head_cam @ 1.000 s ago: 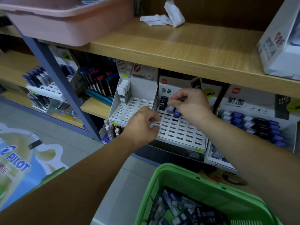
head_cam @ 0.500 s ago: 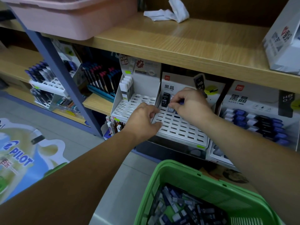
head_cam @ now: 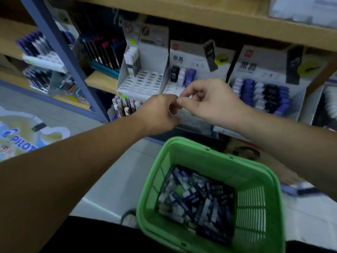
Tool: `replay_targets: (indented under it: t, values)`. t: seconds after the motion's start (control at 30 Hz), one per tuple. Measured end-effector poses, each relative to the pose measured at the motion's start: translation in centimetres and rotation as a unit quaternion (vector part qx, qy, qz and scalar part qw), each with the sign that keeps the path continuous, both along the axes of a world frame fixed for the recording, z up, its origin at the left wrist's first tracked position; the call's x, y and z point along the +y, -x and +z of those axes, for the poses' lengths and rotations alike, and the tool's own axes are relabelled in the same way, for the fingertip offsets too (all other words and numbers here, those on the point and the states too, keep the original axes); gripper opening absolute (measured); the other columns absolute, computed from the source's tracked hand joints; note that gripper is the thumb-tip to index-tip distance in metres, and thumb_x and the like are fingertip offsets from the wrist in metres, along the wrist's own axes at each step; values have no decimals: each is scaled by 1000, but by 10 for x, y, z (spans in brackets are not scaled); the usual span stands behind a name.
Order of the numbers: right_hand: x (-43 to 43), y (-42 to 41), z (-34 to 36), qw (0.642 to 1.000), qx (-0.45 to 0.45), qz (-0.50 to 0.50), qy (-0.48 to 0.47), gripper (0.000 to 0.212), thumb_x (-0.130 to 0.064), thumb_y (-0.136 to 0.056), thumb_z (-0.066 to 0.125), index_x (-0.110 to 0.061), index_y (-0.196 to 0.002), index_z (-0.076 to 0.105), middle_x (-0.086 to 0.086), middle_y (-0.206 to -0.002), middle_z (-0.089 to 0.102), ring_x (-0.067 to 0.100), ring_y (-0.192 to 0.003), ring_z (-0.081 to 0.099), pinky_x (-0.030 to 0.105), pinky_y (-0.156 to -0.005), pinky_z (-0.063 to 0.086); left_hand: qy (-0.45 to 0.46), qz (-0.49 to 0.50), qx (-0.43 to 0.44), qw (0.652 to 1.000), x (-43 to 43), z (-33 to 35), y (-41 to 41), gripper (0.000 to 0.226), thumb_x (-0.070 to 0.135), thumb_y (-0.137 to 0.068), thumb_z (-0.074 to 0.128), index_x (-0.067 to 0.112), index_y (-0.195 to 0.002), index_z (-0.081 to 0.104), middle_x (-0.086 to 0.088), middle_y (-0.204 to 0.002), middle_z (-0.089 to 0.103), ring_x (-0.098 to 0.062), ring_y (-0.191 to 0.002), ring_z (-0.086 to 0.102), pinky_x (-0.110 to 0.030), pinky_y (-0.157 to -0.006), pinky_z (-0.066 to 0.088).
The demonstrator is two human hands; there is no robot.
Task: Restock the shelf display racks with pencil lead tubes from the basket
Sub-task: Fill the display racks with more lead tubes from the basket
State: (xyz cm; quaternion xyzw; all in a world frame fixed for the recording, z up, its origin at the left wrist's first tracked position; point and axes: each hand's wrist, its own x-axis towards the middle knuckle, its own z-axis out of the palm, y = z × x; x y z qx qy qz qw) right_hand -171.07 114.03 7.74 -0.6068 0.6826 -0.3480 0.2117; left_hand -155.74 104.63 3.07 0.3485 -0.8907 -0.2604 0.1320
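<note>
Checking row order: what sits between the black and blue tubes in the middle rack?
A white tube, between the black tube and the blue tube; head view.

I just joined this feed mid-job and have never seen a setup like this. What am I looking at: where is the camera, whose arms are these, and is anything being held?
There is no machine here. A person is restocking by hand, and the one picture comes from a camera worn on their head, looking forward and down.

The left hand and right hand meet, fingers curled, in front of the middle display rack. That rack has three tubes in its back row and bare slots below them. The frame is blurred, so I cannot tell whether either hand holds a tube.

The left rack is mostly bare, and the right rack is well filled. Below, the green basket holds a heap of pencil lead tubes.
</note>
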Motion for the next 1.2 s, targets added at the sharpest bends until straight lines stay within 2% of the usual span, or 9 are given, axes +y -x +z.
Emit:
replay_targets:
  t: [0.1,0.33,0.5,0.6,0.87,0.93,1.0,1.1,1.2]
  values:
    - [56,-7,-14,995,-34,41,-81,14,-26,-93,74,-15,-85,75,6,-59,65,29,-58,63,33,-54,47,24,-68,-37,997,45,-17,5,11,21,-83,70,22,-85,60,7,-72,57,-25,-80,64,-27,-63,34]
    - [144,13,-130,915,-17,14,-404,29,-45,-94,70,-17,-88,73,6,-81,73,21,-67,68,31,-61,51,-92,-109,-216,966,115,-118,11,32,25,-83,74,22,-115,70,-4,-112,72,-26,-99,67,-38,-84,57]
    - [188,20,-225,897,-118,-134,-403,39,-45,-96,69,-7,-104,69,16,-103,70,31,-91,67,33,-73,50,-151,-115,-290,938,144,-187,2,49,21,-90,73,19,-138,62,-7,-134,65,-26,-114,64,-39,-96,56]
    - [210,14,-267,874,-132,-207,-419,42,-50,-89,75,-18,-112,61,7,-113,65,26,-97,63,34,-84,53,-178,-101,-310,928,152,-213,-10,50,22,-89,74,18,-137,61,-7,-136,64,-25,-113,64,-35,-95,55]
    - [206,0,-326,725,-304,-429,-444,147,-72,-34,94,-13,-152,29,10,-149,43,38,-137,45,49,-111,44,-253,-60,-291,921,168,-254,-25,61,22,-82,85,20,-138,59,-3,-129,61,-17,-94,64,-29,-85,54]
    - [199,-3,-331,714,-293,-445,-453,132,-56,-54,97,-10,-153,23,11,-149,37,36,-141,37,43,-110,41,-262,-42,-273,925,164,-256,-26,56,17,-82,84,17,-133,62,-5,-120,65,-17,-88,64,-28,-79,54]
    - [194,-3,-336,714,-273,-453,-459,132,-54,-50,100,-15,-150,23,8,-143,39,34,-137,39,43,-109,43,-257,-32,-265,929,156,-257,-29,47,15,-81,84,15,-124,66,-7,-115,66,-20,-87,64,-27,-75,53]
    - [187,-2,-338,730,-236,-451,-457,124,-49,-62,97,-13,-151,19,6,-142,36,33,-139,37,42,-110,40,-247,-33,-269,930,149,-258,-31,47,11,-79,84,10,-121,66,-13,-124,63,-29,-103,65,-35,-87,56]
    - [183,-6,-341,752,-190,-441,-452,124,-58,-49,98,-25,-142,22,13,-143,46,37,-122,55,51,-97,55,-247,-45,-289,924,150,-259,-32,59,12,-80,82,15,-134,61,-12,-136,56,-29,-111,63,-39,-95,55]
